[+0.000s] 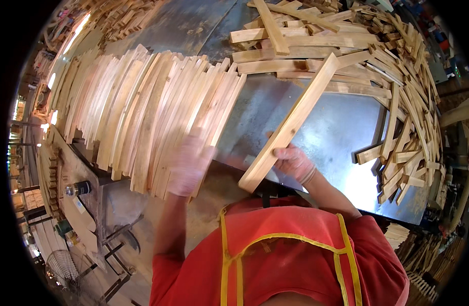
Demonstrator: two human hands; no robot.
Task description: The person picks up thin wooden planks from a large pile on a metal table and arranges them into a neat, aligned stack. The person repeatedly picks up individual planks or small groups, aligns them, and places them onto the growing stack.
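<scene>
A long wooden slat (301, 115) is gripped near its lower end by my right hand (294, 162), thumb across its face and fingers behind it. It slants up and away to the right above the metal tabletop (341, 120). My left hand (190, 162), gloved and smeared by motion, is over the near right part of a row of upright-packed slats (158, 102). Whether its fingers press on those slats or hover cannot be made out. Both hands wear thin pale gloves.
Loose slats (316, 38) lie heaped at the far side, and the jumbled pile (405, 148) continues down the right edge of the table. At lower left stand a wooden bench (81, 176) with a dark jar (80, 188) and a wire fan guard (62, 265).
</scene>
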